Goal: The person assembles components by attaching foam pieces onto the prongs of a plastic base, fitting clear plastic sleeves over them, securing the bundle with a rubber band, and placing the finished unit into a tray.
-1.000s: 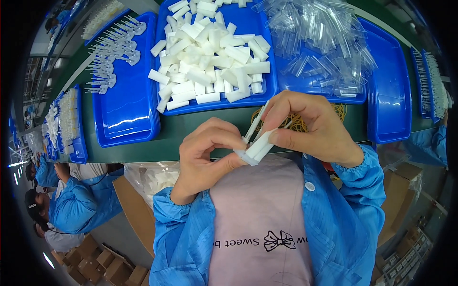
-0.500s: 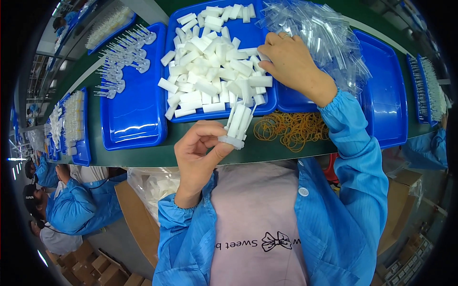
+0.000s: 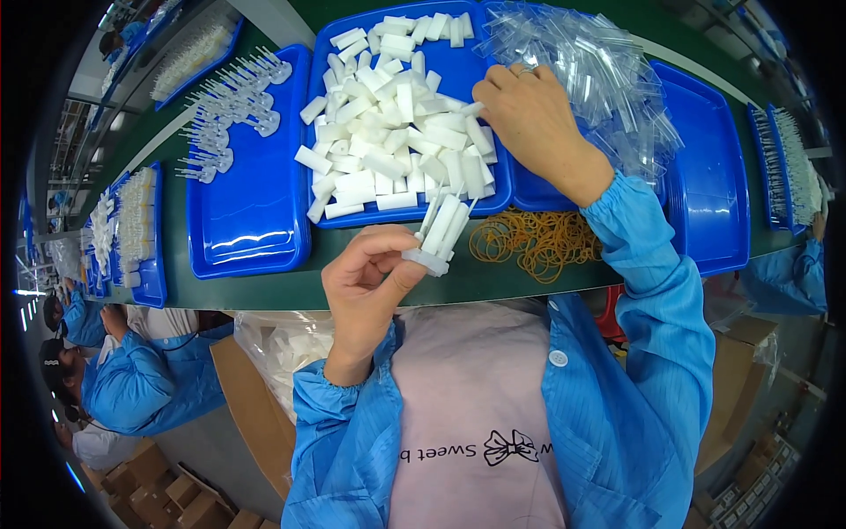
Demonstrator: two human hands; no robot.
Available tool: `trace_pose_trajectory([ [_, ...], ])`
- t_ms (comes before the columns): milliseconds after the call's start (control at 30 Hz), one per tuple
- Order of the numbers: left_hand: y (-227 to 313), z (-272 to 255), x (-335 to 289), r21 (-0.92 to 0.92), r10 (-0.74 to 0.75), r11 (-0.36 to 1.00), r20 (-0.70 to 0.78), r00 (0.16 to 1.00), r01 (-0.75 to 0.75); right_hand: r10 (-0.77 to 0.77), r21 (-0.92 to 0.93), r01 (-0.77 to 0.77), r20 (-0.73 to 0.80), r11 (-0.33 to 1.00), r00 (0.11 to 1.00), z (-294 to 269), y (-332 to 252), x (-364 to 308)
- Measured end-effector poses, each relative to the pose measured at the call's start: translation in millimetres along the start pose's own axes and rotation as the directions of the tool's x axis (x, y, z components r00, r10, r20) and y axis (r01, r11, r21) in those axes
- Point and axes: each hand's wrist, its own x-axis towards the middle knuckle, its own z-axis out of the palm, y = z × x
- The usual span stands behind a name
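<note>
My left hand [image 3: 370,278] pinches a pronged plastic holder [image 3: 430,257] by its pale base, in front of the blue tray. White foam cylinders stand upright among its thin prongs. Over the right edge of the foam tray, my right hand [image 3: 535,119] has its fingers curled together. A white foam piece [image 3: 474,109] shows at its fingertips, mostly covered by them. Beside that hand, many loose white foam pieces [image 3: 374,163] lie heaped in the blue tray [image 3: 319,79].
Clear plastic sleeves [image 3: 582,66] pile up on the right, with tan rubber bands [image 3: 538,247] nearer me. A blue tray [image 3: 242,225] at left carries pronged holders [image 3: 216,115]; stacked blue trays [image 3: 705,176] stand at right. Co-workers [image 3: 150,375] sit at far left.
My right hand has shifted slightly left, and foam pieces at the right of the heap have moved. My left hand keeps its hold on the holder, which is tilted slightly more.
</note>
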Motion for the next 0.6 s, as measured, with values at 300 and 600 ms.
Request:
trace_pose_trajectory([
  [300, 5, -3, -3, 0.244, 0.262, 0.937, -0.011, 0.965, -0.251, 0.005, 0.937, -0.328, 0.330, 0.119, 0.944, -66, -7, 1],
  [600, 11, 2, -4, 0.319, 0.336, 0.890, 0.019, 0.942, -0.324, -0.096, 0.898, -0.440, 0.437, -0.015, 0.894, -72, -3, -4],
])
